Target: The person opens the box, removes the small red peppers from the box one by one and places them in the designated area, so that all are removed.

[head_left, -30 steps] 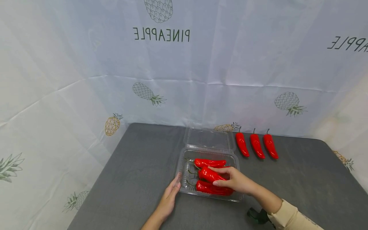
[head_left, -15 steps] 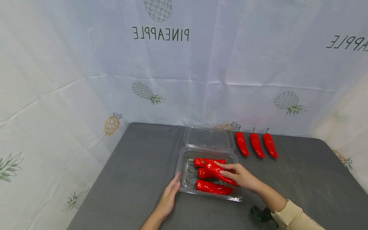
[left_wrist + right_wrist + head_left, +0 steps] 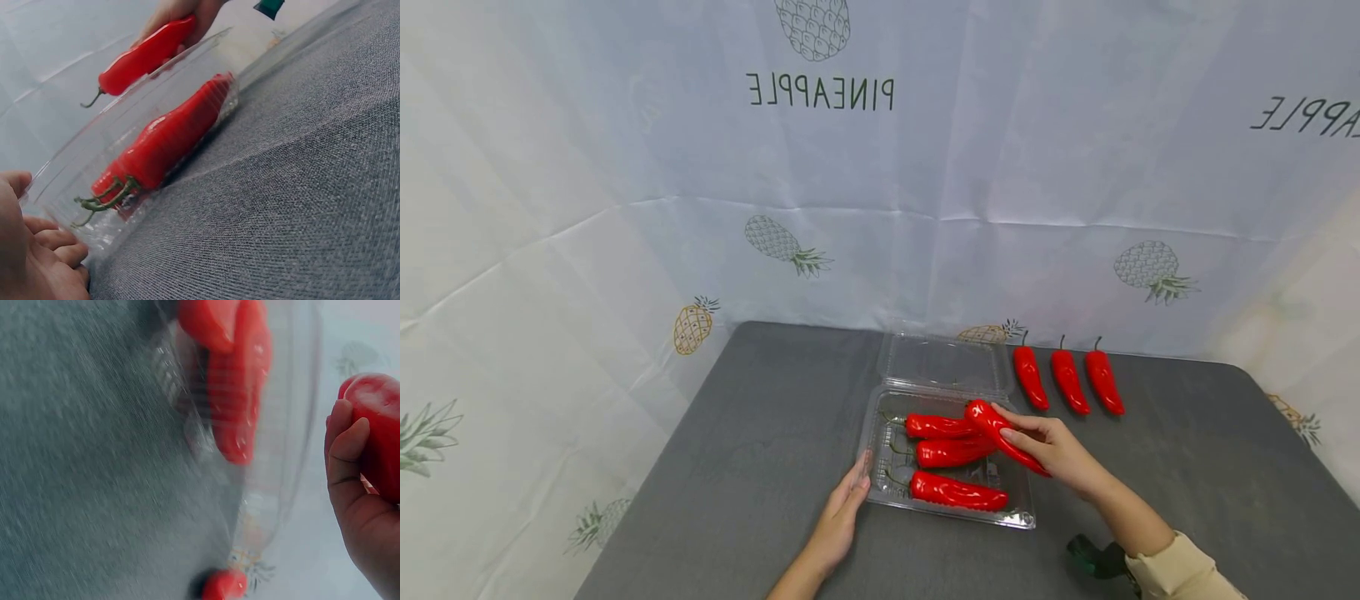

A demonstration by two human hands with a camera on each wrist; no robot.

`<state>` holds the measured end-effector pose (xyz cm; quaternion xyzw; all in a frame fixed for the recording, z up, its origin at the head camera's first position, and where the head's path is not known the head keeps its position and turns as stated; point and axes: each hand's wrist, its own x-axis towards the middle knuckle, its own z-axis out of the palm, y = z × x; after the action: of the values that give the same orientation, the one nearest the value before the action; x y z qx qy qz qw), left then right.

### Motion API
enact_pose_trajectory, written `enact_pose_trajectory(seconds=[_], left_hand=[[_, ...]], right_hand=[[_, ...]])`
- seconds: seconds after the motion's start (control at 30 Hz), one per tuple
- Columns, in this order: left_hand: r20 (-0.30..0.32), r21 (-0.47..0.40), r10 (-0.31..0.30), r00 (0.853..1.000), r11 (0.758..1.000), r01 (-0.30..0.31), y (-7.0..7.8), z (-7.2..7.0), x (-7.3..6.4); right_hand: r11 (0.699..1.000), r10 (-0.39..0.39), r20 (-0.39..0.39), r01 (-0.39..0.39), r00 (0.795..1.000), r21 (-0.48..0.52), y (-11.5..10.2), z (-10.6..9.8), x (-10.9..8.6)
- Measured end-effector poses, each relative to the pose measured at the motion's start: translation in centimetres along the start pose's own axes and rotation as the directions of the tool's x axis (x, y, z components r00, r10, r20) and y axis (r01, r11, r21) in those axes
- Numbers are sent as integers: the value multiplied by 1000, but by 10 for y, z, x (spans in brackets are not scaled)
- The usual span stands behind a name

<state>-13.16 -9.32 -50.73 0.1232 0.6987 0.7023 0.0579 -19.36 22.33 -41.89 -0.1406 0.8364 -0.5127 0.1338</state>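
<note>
My right hand (image 3: pixel 1051 450) grips a red chili pepper (image 3: pixel 996 427) by its thumb and fingers, tilted over the right part of a clear plastic clamshell container (image 3: pixel 1018 518). In the left wrist view this held pepper (image 3: pixel 134 65) is above the container's rim, its green stem hanging free. Three more red peppers lie inside the container, stems to the left: a back one (image 3: pixel 934 427), a middle one (image 3: pixel 947 452) and a front one (image 3: pixel 958 490). At the container's left side, my left hand (image 3: pixel 838 512) holds the rim, thumb near the top and fingers against the wall (image 3: pixel 59 240).
Three red peppers stand in a row at the back right: left (image 3: pixel 1031 377), middle (image 3: pixel 1070 382), right (image 3: pixel 1104 382). Behind the tray is the container's raised lid (image 3: pixel 947 362), before a pineapple-print curtain (image 3: pixel 1037 167). A dark green object (image 3: pixel 1093 557) shows beside the right forearm, above the grey table (image 3: pixel 760 433).
My right hand has lifted a pepper from among the others and carried it up and to the right. The left hand and container have stayed in place.
</note>
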Motion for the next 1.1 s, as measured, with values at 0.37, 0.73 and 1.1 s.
enact_pose_trajectory(seconds=[0.37, 0.73, 1.1], left_hand=[[-4, 25, 7, 1000, 1000, -7, -4, -1, 1], [3, 19, 28, 1000, 999, -28, -4, 0, 0], [-1, 13, 24, 1000, 1000, -24, -2, 0, 0]], right_hand=[[994, 113, -82, -114, 990, -8, 2, -11, -4], [985, 174, -202, -172, 964, 28, 20, -21, -15], [945, 276, -236, -219, 932, 242, 34, -46, -20]])
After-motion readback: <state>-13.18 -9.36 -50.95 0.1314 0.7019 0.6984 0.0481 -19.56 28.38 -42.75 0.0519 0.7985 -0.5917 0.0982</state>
